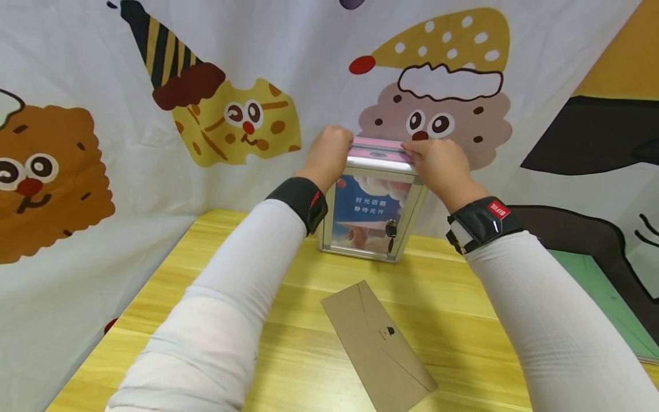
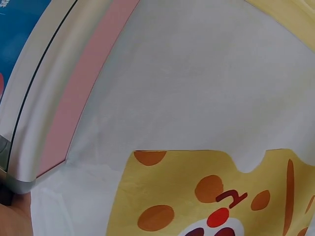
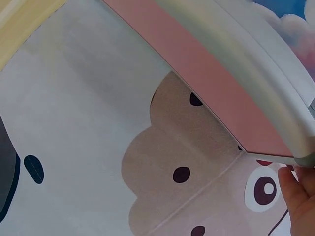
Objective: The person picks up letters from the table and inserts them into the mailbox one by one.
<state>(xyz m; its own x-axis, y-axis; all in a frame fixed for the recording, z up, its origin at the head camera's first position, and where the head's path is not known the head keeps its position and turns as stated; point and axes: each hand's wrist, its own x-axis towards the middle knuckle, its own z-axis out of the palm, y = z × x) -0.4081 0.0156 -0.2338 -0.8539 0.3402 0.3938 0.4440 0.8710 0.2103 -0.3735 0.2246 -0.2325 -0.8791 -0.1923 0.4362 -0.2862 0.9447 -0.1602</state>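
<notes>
A silver-framed mailbox (image 1: 346,197) with pink sides stands upright on the table near the cloth backdrop. Its front panel has a blue and pink picture with white characters, and a small lock (image 1: 391,228) with a key hangs at the right. My left hand (image 1: 329,151) grips the top left edge, its fingertips hidden. At the top right edge, my right hand (image 1: 445,171) pinches with thumb and forefinger beside the dark slot (image 1: 378,147). Both wrist views show the mailbox's pink side, with a bit of the left hand (image 2: 17,216) and the right fingers (image 3: 298,194) at its corner.
A brown paper envelope (image 1: 378,349) lies slanted on the wooden table (image 1: 288,343) in front of the mailbox, between my forearms. A white cloth (image 1: 154,171) with cartoon biscuits and cheese hangs behind. At the right edge is a flat green item (image 1: 607,297).
</notes>
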